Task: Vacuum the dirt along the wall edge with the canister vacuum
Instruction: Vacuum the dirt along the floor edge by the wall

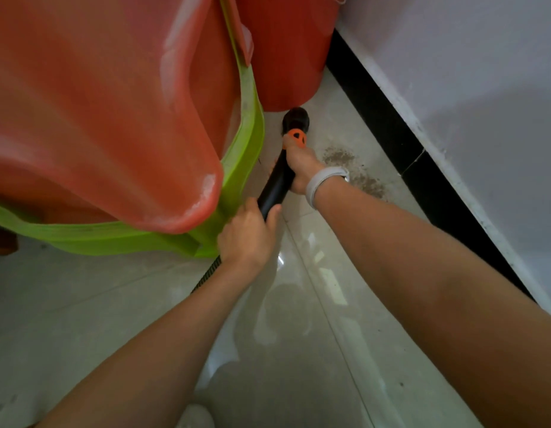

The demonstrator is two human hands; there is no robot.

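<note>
A glossy pale tile floor [298, 335] is running up to a black skirting [376, 118] under a white wall [484, 88], and the narrow strip between that wall and the furniture is where the work is happening.

The dirt [354, 171] is lying as a brown scatter on the floor near the skirting, just right of the right wrist. The nozzle [295, 118] is pointing past it, at the foot of a red tub [286, 57] near the corner, so the patch is sitting behind the mouth, not under it. The black wand [275, 186] is being held in both hands: the right hand [300, 168] is wrapping its fingers round it just below an orange collar [295, 138], and the left hand [246, 236] is gripping its lower end, where a ribbed hose [207, 273] is trailing away.

The likely slip, as I judge it, is missing the dirt entirely unless the nozzle is swung right and drawn back. A fast sweep could scatter the grains along the skirting instead of lifting them. The wand is also passing just beside a green chair frame [246, 143] under a red seat [98, 103]; the left knuckles are almost brushing it, so a sideways swing could knock the chair or jam the nozzle against the tub. The hose may be snagging under the frame, though I cannot tell.
</note>
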